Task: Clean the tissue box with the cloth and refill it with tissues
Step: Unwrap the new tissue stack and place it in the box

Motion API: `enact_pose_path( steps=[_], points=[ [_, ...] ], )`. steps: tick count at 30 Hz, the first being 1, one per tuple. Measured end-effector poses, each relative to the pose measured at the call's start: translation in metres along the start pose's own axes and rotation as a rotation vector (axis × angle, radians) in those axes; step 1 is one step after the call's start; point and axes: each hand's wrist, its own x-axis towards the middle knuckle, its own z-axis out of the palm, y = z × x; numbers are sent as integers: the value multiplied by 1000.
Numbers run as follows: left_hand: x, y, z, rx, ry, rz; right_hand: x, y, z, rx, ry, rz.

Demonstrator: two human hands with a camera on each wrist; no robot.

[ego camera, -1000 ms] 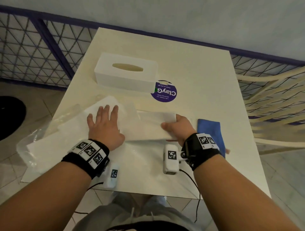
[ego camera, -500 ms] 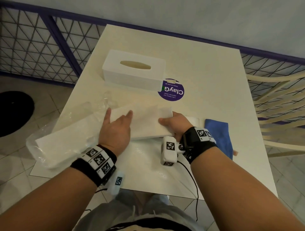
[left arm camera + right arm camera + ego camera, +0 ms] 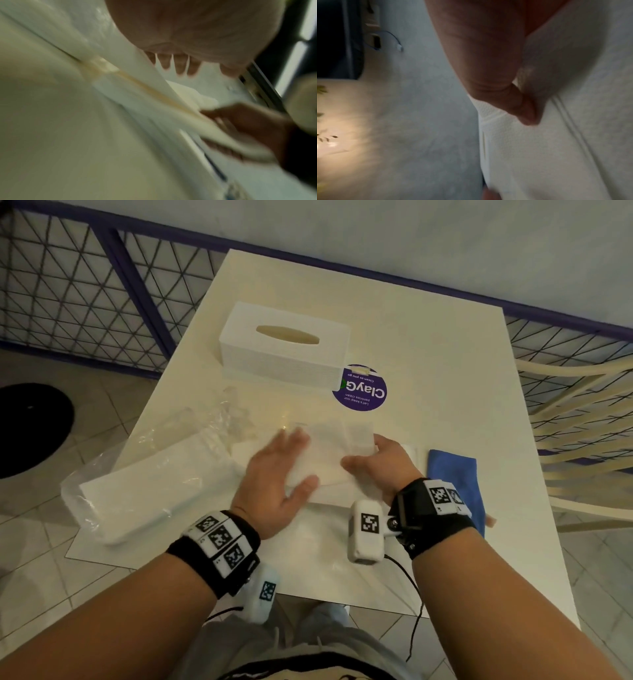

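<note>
Landmark: every place here is being given relative to the white tissue box (image 3: 285, 344), which is standing lid-on, slot up, at the far side of the table (image 3: 428, 354).
Tissue stack: a folded white tissue stack (image 3: 329, 453) is being held up just nearer the person than the box, between the two hands; the blur over it suggests it is moving.
Right hand: the right hand (image 3: 380, 463) is gripping the stack's right end, thumb on the near edge and fingers wrapping behind; the right wrist view is showing the thumb (image 3: 522, 108) pressing into the embossed paper. This grip is probably carrying the load.
Left hand: the left hand (image 3: 277, 474) is lying spread and flat against the stack's left part, fingers straight, likely squaring and steadying the sheets so they are not fanning out.
Plastic wrapper: the clear wrapper (image 3: 144, 484), with more white tissues inside, is lying well nearer than the box and to its left, seemingly set aside as the supply.
Blue cloth: the cloth (image 3: 455, 477) is resting nearer than the box and to its right, untouched, so wiping is apparently not the step in hand.
Purple sticker: a round ClayGo sticker (image 3: 361, 390) is sitting just beside the box's near right corner.
Step judged: the refill is being prepared; the box is not yet opened.
</note>
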Motion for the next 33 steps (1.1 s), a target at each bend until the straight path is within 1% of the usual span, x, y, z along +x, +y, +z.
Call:
enact_pose_path(
  steps=[1,2,3,5,7,9,10,11,12,14,17,20,23,25,27,29,33],
  points=[
    [1,-4,-5,-83,120,-106,-7,-3,-8,19,6,-32],
    [4,-8,-9,-153,206,-219,-15,-5,-18,46,5,-63],
    [7,-11,-14,-218,246,-320,-23,-7,-28,82,-5,-94],
    [15,-15,-22,-417,218,-439,-42,-10,-44,141,-28,-138],
    [19,-16,-26,-742,193,-513,-53,-5,-56,201,-27,-163],
    [17,-17,-26,-1053,114,-597,-60,-2,-62,268,8,-187],
    [15,-17,-24,-1154,58,-614,-61,1,-63,286,28,-203],
    [13,-17,-22,-1189,15,-602,-63,3,-62,286,39,-217],
    [13,-17,-19,-1166,0,-579,-64,6,-61,264,46,-233],
    [14,-18,-13,-1044,10,-515,-66,14,-56,229,38,-261],
    [12,-18,-5,-979,-85,-393,-64,36,-45,148,32,-259],
    [3,-15,2,-970,-72,-424,-60,63,-39,138,68,-212],
    [-2,-14,11,-824,-140,-398,-56,75,-39,179,130,-167],
    [-3,-15,15,-755,-154,-424,-56,76,-41,145,163,-173],
    [-3,-16,14,-775,-150,-459,-57,76,-44,101,198,-185],
    [-5,-12,13,-812,-143,-446,-60,77,-45,129,226,-202],
    [-9,-3,17,-799,-118,-439,-64,82,-40,145,187,-245]
  ],
)
